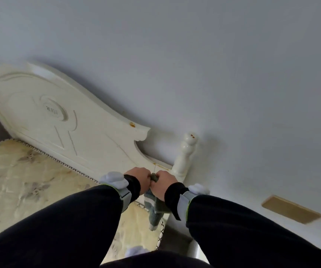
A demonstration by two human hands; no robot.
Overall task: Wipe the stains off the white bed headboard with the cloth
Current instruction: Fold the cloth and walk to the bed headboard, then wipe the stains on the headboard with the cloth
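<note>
The white carved headboard (90,132) runs from the left edge down to its turned corner post (187,151). Orange-brown stains show on its top edge (132,124), on the post's knob (192,135) and on the low rail beside the post (158,165). My left hand (137,177) and my right hand (164,181) are side by side just below that rail, both gripping a grey-green cloth (154,209). A bunched bit of cloth shows between the fists and the rest hangs down under my right wrist.
A cream floral mattress (20,180) with braided edging lies left of my arms, against the headboard. The pale wall (213,74) stands right behind the headboard. A tan rectangular plate (291,209) is on the wall at the right.
</note>
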